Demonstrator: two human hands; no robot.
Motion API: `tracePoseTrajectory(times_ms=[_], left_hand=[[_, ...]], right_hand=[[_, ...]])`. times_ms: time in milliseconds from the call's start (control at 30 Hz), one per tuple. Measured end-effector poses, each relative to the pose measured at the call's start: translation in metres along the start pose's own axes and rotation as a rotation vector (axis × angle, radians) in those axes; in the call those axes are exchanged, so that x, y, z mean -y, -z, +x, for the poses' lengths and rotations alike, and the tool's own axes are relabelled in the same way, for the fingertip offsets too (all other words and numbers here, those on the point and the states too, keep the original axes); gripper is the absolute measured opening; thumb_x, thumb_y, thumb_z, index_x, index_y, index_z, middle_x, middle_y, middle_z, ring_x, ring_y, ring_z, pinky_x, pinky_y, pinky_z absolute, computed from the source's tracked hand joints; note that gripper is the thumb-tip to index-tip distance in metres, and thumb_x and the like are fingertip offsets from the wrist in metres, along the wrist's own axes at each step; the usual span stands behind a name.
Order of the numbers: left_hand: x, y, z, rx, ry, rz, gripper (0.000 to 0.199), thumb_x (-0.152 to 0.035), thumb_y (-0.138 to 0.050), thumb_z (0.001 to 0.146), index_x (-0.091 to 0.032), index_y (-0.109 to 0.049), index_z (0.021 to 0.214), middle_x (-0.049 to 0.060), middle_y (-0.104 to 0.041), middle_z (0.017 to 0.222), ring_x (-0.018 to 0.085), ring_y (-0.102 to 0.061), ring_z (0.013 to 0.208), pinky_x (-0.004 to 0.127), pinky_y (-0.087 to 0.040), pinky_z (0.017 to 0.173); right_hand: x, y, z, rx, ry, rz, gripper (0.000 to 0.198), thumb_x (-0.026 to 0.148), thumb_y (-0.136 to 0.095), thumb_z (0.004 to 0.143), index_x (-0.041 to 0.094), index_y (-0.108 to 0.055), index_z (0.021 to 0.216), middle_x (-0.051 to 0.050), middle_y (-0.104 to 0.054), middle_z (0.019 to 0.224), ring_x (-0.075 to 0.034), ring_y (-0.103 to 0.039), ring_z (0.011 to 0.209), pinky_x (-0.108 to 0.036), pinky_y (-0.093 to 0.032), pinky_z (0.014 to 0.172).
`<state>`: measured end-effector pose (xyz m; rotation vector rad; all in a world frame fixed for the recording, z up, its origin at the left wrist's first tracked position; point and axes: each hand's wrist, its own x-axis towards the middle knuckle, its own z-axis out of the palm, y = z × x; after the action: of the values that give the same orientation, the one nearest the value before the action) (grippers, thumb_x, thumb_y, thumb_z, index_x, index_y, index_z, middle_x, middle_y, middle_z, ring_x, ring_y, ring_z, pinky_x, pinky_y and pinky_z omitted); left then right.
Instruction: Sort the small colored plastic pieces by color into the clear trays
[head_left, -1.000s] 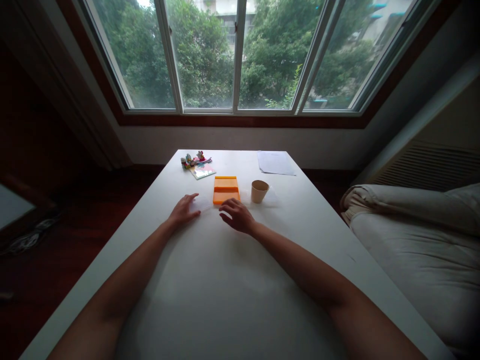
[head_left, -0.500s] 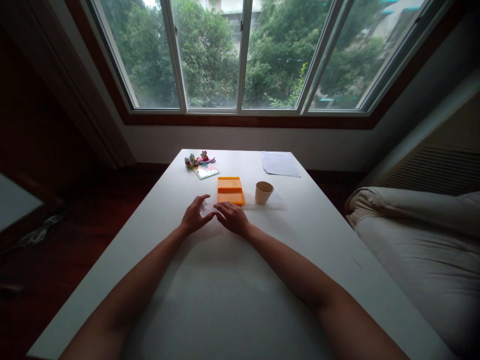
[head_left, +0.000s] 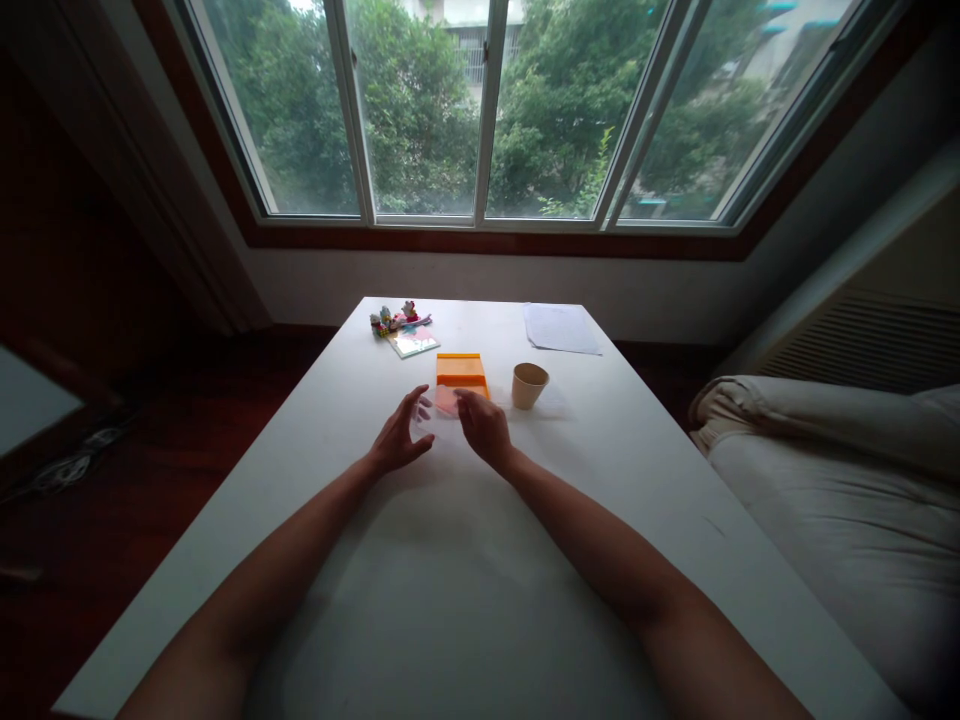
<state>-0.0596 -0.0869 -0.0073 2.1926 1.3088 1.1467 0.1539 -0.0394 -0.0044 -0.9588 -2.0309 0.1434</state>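
Observation:
A thin, see-through plastic piece (head_left: 445, 400) spans between my hands and looks pinkish over the orange case; its exact kind is unclear. My left hand (head_left: 401, 432) curves around its left side, thumb and fingers apart, some fingers showing through the plastic. With thumb and fingertips together, my right hand (head_left: 484, 428) pinches its upper right part. Just beyond them lies the orange case (head_left: 460, 366), opened flat, its near half partly hidden by the plastic and my right hand. A brown paper cup (head_left: 530, 386) stands right of the case.
On the white table (head_left: 465, 590), small colourful figurines (head_left: 390, 320) and a pale square card (head_left: 414, 343) lie at the far left. White paper sheets (head_left: 562, 328) rest at the far right. A clear flat piece (head_left: 551, 402) lies by the cup. A covered sofa (head_left: 832, 470) is at right.
My right hand has moved right and up a little, away from my left hand, drawing the clear plastic over the case's near half. My left hand has opened slightly wider.

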Motion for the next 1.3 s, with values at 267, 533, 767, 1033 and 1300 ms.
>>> tracePoseTrajectory(times_ms=[267,533,767,1033,1300], left_hand=[[0.013,0.007,-0.003,0.144,-0.018,-0.131,0.075,-0.018,-0.059,0.072,-0.027,-0.044,0.145,0.011,-0.048,0.135,0.024,-0.06,0.107,0.042,-0.053,0.094],[0.079,0.018,0.012,-0.241,0.394,-0.158,0.072,-0.022,-0.055,0.076,-0.023,-0.039,0.146,0.011,-0.052,0.13,0.02,-0.062,0.103,0.038,-0.054,0.091],[0.101,0.023,0.037,-0.169,0.49,0.063,0.074,-0.031,-0.062,0.078,-0.022,-0.04,0.148,0.011,-0.057,0.13,0.022,-0.059,0.113,0.038,-0.049,0.098],[0.101,0.014,0.056,-0.063,0.55,0.314,0.067,-0.029,-0.059,0.079,-0.025,-0.046,0.145,0.007,-0.058,0.139,0.028,-0.051,0.129,0.042,-0.037,0.111],[0.108,0.001,0.06,-0.197,0.563,0.376,0.034,-0.028,-0.05,0.087,-0.025,-0.067,0.115,0.004,-0.053,0.145,0.025,-0.045,0.136,0.039,-0.034,0.114]], right_hand=[[-0.005,-0.007,0.008,-0.014,-0.303,0.268,0.039,0.048,-0.037,0.101,0.022,-0.065,0.099,-0.002,-0.069,0.076,-0.018,-0.064,0.069,-0.029,-0.049,0.068],[-0.049,0.021,0.02,-0.007,-0.237,-0.099,0.029,0.034,-0.042,0.098,0.021,-0.068,0.099,-0.007,-0.071,0.095,-0.021,-0.064,0.08,-0.032,-0.048,0.077],[-0.068,0.021,0.007,0.192,-0.275,-0.42,0.024,0.026,-0.05,0.095,0.023,-0.068,0.11,-0.01,-0.069,0.113,-0.024,-0.067,0.085,-0.033,-0.048,0.069],[-0.069,0.025,-0.013,0.243,-0.152,-0.398,0.031,0.023,-0.051,0.095,0.025,-0.062,0.123,-0.009,-0.064,0.127,-0.025,-0.066,0.101,-0.034,-0.052,0.079],[-0.06,0.029,-0.02,0.279,-0.14,-0.361,0.034,0.025,-0.048,0.097,0.025,-0.059,0.129,-0.005,-0.06,0.135,-0.02,-0.062,0.111,-0.029,-0.05,0.092]])
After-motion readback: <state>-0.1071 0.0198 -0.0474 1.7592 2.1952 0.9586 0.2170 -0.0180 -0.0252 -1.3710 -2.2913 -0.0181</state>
